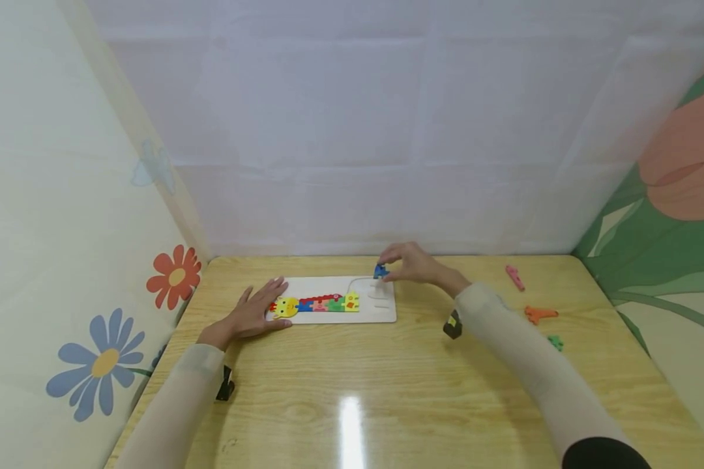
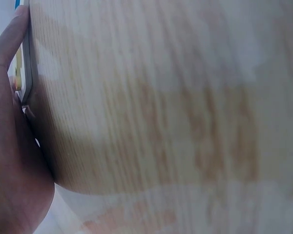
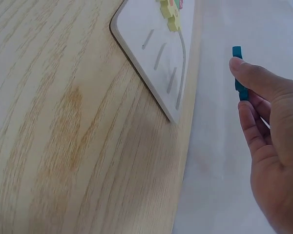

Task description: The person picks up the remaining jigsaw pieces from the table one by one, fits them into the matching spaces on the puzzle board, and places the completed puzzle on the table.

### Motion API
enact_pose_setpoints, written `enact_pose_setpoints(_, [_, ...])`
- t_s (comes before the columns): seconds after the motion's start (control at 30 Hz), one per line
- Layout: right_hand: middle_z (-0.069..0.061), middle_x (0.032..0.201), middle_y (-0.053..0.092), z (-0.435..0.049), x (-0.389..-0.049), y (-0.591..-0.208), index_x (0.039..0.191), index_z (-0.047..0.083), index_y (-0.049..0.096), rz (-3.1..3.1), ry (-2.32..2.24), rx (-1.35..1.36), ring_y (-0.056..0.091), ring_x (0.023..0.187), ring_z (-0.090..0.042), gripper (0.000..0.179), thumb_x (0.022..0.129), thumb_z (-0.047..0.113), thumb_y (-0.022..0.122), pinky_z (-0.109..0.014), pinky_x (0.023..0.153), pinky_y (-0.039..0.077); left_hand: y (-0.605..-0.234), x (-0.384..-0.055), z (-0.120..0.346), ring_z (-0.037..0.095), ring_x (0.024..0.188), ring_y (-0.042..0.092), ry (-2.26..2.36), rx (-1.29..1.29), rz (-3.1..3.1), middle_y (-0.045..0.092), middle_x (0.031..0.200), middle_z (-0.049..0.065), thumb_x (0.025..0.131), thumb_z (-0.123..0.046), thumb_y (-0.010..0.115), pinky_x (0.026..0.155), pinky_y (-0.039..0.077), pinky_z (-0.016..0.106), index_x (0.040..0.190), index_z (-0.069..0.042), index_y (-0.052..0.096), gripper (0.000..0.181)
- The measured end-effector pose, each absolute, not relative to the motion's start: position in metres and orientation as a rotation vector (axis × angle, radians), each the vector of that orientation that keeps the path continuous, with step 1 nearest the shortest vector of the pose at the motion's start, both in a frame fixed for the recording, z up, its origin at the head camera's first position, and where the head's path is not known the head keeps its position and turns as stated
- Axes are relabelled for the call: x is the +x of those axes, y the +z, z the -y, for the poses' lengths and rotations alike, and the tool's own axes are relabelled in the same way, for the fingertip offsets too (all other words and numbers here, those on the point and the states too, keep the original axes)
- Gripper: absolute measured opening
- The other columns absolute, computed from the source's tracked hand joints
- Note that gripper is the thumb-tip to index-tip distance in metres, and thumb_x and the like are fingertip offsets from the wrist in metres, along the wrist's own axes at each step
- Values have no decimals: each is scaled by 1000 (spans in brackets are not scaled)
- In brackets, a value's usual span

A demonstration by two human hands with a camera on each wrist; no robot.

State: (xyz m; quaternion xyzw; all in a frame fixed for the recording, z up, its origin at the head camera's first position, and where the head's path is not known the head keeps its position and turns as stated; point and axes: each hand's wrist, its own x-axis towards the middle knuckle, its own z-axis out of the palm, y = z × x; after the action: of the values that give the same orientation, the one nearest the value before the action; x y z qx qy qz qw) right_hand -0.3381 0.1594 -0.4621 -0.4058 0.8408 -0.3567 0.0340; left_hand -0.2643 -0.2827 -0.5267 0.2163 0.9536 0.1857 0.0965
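Observation:
A white puzzle board (image 1: 317,284) lies on the table, with a giraffe's yellow head piece (image 1: 287,307) and several coloured neck pieces (image 1: 321,305) joined in a row. My left hand (image 1: 251,314) rests over the board's left end, fingers and thumb spread. In the left wrist view, the thumb (image 2: 10,41) lies along the board's edge. My right hand (image 1: 415,264) pinches a blue puzzle piece (image 1: 380,271) between thumb and fingertips, over the board's right end. Seen from the right wrist, that blue piece (image 3: 237,73) is held edge-on, above the outlined recess (image 3: 159,56).
Loose on the table's right side are a pink piece (image 1: 514,277), an orange piece (image 1: 540,314) and a green piece (image 1: 555,342), the green one close by the right sleeve. A white cloth wall (image 1: 352,195) rises behind the table's back edge.

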Motion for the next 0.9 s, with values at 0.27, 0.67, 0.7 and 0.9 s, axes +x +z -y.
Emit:
enact_pose_setpoints(0.27, [-19,120,75,-152,-338,-465,117,-2,77,-2604,-1085,-1228,72,109,-43,38,82,4,90,-56,97,58,-529,-265,283,41,164,6,555,650,-2828,13,177,16,92,-66,67,124,-8,72,169,-9,23,106])
enact_pose_setpoints(0.67, [-19,121,74,-142,-340,-471,119,-2,77,-2593,-1098,-1211,71,112,-44,40,83,7,90,-55,99,58,-529,-263,282,42,163,8,563,670,-2835,15,177,17,92,-66,67,123,-5,73,169,-8,25,106])
enact_pose_setpoints(0.7, [-19,121,74,-141,-340,-471,120,-2,77,-2592,-1097,-1210,71,112,-44,40,83,8,90,-55,99,58,-529,-263,282,43,163,8,562,674,-2838,16,177,17,92,-67,67,123,-4,73,169,-8,25,105])
enact_pose_setpoints(0.9, [-18,122,75,-133,-340,-474,120,-3,77,-2603,-1102,-1205,71,111,-40,41,82,8,91,-52,99,58,-530,-264,283,43,163,8,565,684,-2843,15,177,18,93,-66,66,123,-5,73,168,-7,25,104])
